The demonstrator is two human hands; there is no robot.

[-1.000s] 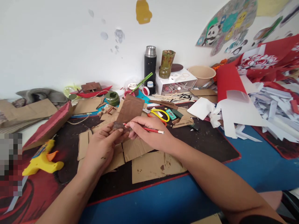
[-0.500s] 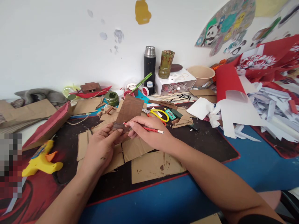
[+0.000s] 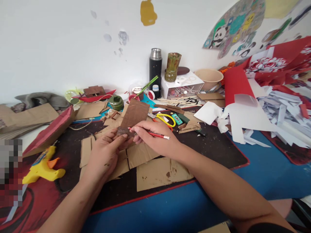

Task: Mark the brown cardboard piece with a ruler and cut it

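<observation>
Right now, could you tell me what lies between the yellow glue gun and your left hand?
Head view: only bare dark mat separates glue gun from left hand.

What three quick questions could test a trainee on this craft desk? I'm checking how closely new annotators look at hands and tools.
1. True or false: the right hand holds a red pencil.
2. Which thing lies on the mat at the far left? A) yellow glue gun B) yellow-handled scissors C) black flask
3. Fill in: the left hand grips the lower end of a brown ____ piece.

Key
1. True; it lies across the fingers, its tip toward the piece.
2. A; the scissors lie behind the hands, and the flask stands by the wall.
3. Cardboard.
</observation>
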